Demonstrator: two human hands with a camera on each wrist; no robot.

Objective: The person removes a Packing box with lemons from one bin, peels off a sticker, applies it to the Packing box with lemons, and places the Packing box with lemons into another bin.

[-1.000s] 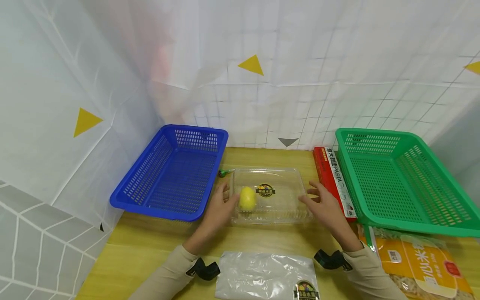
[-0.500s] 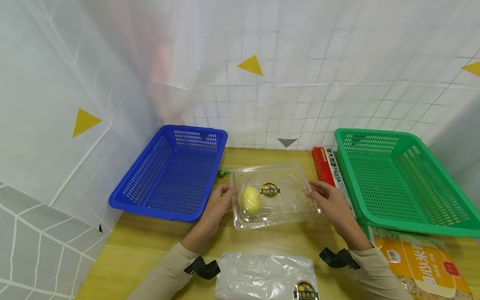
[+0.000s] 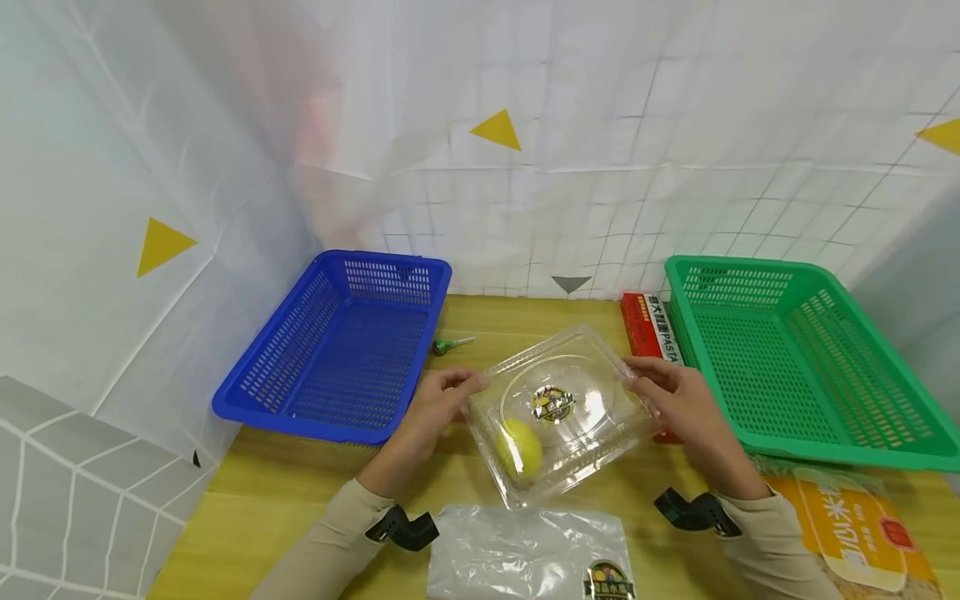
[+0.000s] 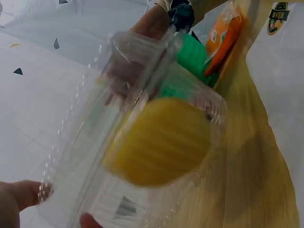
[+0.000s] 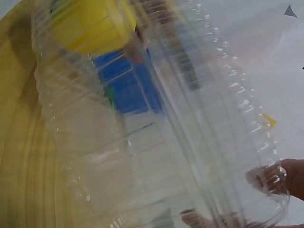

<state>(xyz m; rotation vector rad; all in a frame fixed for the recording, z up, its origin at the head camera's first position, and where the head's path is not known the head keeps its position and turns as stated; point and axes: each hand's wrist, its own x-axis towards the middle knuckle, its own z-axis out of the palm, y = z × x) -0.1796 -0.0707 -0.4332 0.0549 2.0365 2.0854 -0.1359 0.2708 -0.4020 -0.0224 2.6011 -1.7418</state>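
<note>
A clear plastic fruit box with a round label on its lid is tilted above the table, its left front corner dipped toward me. Inside, a yellow lemon lies near that low corner; the left wrist view has the lemon large behind the clear wall. My left hand pinches the box's left edge, thumb on top. On the opposite edge my right hand grips it the same way, thumb over the rim. In the right wrist view, the box is blurred.
A blue basket stands left, a green basket right. Beside the green one lie a red pasta box and an orange food bag. A lollipop lies behind the left hand, a silvery plastic bag in front.
Both hands have taken hold of the fruit box, lifted it off the table and turned it counterclockwise, tilting it toward me. The lemon has shifted toward the near corner.
</note>
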